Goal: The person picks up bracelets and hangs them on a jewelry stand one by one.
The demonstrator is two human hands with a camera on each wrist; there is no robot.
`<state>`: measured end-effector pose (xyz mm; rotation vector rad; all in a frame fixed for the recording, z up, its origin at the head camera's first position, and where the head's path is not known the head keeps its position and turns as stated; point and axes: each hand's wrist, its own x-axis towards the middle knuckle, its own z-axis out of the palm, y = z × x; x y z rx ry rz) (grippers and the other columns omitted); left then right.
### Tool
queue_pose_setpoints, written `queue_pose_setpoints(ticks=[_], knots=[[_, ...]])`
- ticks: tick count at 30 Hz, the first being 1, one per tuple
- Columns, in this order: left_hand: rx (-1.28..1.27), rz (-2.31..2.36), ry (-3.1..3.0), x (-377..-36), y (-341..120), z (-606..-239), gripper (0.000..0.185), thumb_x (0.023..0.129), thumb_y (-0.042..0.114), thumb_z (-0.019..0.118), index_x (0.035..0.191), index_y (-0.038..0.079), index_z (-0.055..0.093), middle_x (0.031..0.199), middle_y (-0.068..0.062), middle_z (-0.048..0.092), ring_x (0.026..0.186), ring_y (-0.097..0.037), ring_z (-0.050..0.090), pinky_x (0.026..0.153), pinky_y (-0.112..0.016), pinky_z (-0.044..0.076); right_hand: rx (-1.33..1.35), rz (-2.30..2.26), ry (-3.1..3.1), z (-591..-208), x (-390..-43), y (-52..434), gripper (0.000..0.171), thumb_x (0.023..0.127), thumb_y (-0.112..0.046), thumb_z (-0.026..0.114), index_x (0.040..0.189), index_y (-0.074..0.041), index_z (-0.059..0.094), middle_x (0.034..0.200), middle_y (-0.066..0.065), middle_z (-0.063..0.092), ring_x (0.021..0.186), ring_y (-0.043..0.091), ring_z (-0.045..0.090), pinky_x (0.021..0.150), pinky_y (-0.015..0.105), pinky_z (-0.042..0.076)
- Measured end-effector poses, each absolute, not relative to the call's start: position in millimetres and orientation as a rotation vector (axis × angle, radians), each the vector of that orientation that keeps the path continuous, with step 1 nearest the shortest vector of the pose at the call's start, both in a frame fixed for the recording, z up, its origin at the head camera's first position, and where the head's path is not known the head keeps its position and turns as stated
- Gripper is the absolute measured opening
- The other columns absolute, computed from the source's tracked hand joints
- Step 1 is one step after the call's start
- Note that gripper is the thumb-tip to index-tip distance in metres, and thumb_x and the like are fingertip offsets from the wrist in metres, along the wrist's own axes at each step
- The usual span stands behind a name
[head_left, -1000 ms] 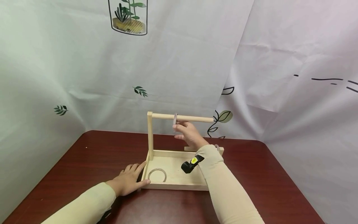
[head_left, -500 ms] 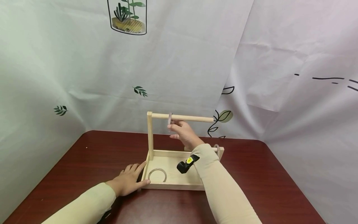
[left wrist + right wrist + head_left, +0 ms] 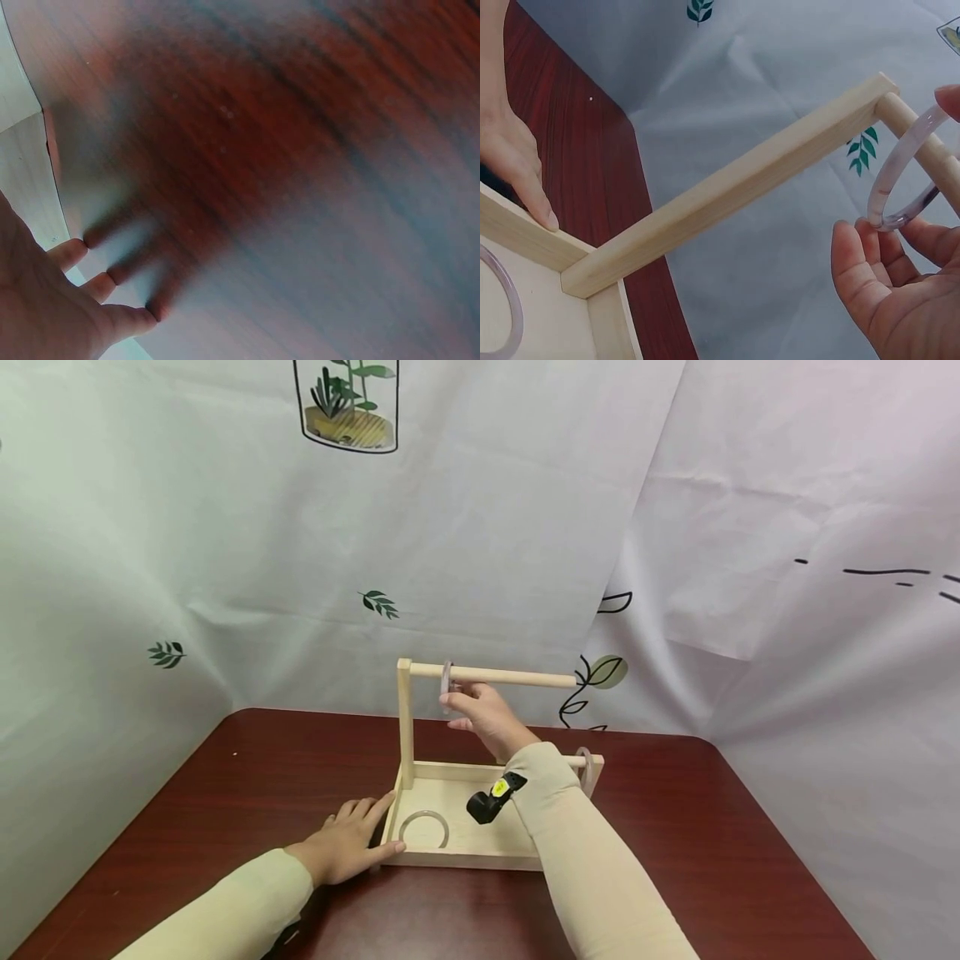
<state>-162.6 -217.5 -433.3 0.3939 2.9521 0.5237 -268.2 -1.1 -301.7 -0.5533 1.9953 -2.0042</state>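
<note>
Firstly: left hand (image 3: 345, 845), fingers extended, touching the left end of a wooden tray (image 3: 465, 860); first ring (image 3: 425, 813), lying inside; second ring (image 3: 446, 677), around the upper rod (image 3: 517, 677), pinched by the right hand (image 3: 486, 717); third ring (image 3: 588, 764), around the lower rod (image 3: 573, 762), far right.

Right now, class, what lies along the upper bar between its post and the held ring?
Nothing: from post to ring the upper bar is bare, in the head and right wrist views.

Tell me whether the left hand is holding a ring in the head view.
No, the left hand touches the tray at its left end, and the nearest ring lies inside it.
</note>
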Motion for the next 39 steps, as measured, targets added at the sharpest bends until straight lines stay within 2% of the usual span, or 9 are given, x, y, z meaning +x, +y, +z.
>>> queue_pose_setpoints(ticks=[6,13,23,33,39], knots=[[0.403,0.517,2.955,-163.3,-217.4,-433.6,0.086,0.089,0.066,0.05,0.153,0.014,0.027,0.139,-0.02,0.043,0.128,-0.048,0.037,0.093,-0.069,0.033,-0.565,-2.013,1.962,-301.3,-268.1,-5.4,0.056,0.09,-0.011,0.057,0.141,0.004,0.041,0.141,0.023,0.042,0.118,0.027,0.048,0.084,0.034,0.051],[0.405,0.529,2.96,-163.4,-217.3,-435.6,0.086,0.09,0.065,0.05,0.153,0.011,0.027,0.138,-0.02,0.043,0.129,-0.047,0.037,0.094,-0.069,0.032,-0.562,-2.004,1.945,-303.3,-268.2,-10.2,0.056,0.091,-0.011,0.056,0.143,0.002,0.04,0.143,0.021,0.042,0.126,0.032,0.046,0.088,0.037,0.05],[0.387,0.538,2.961,-159.9,-216.3,-432.0,0.085,0.089,0.066,0.05,0.152,0.013,0.029,0.138,-0.02,0.044,0.129,-0.046,0.037,0.094,-0.069,0.033,-0.557,-2.04,1.913,-306.4,-268.9,-14.8,0.05,0.091,-0.01,0.056,0.138,0.002,0.043,0.138,0.019,0.046,0.117,0.025,0.05,0.084,0.034,0.051],[0.38,0.544,2.956,-159.7,-216.0,-431.0,0.085,0.089,0.064,0.051,0.152,0.013,0.028,0.139,-0.021,0.043,0.13,-0.047,0.036,0.095,-0.07,0.03,-0.558,-2.05,1.911,-307.1,-269.1,-15.2,0.055,0.09,-0.008,0.057,0.14,0.002,0.04,0.136,0.019,0.045,0.113,0.024,0.051,0.089,0.036,0.05],[0.378,0.543,2.959,-159.2,-215.9,-431.3,0.084,0.09,0.064,0.051,0.152,0.012,0.028,0.139,-0.021,0.043,0.13,-0.046,0.036,0.095,-0.07,0.03,-0.568,-2.047,1.908,-308.6,-270.1,-15.5,0.058,0.091,-0.007,0.055,0.145,0.001,0.035,0.14,0.021,0.042,0.117,0.027,0.05,0.093,0.038,0.048]])
